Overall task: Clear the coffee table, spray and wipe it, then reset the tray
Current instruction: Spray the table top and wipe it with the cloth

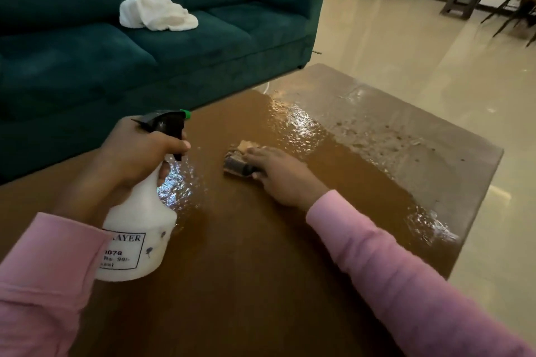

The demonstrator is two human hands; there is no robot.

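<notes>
Past the left hand [139, 151], on the far side: teal sofa [174, 46], with glossy pale floor [406, 52] off beyond the right hand [278, 177]. Under both hands: brown coffee table [246, 269], nothing on it but the tools, so clearing looks done. Ahead of the right hand, a glossy wet band [298, 127]; further out, a dull, streaky grey stretch, seemingly not yet scrubbed. In the left hand: white spray bottle [139, 229], fingers curled round neck and trigger, nozzle aimed over the tabletop toward the right hand, base lifted off the surface or barely touching, hard to tell. On the sofa seat, well apart from both hands: crumpled white cloth [156, 13]. Under the right hand: small sponge [236, 158], fingers laid fairly flat on top, pressing it down on the wet wood. Tray nowhere in view. Step in hand, judging by this: spray-and-wipe, midway. Next move probably calls for pushing the sponge outward into the grey stretch with steady pressure, more spray there if dry, then fetching the cloth to dry before resetting any tray.
</notes>
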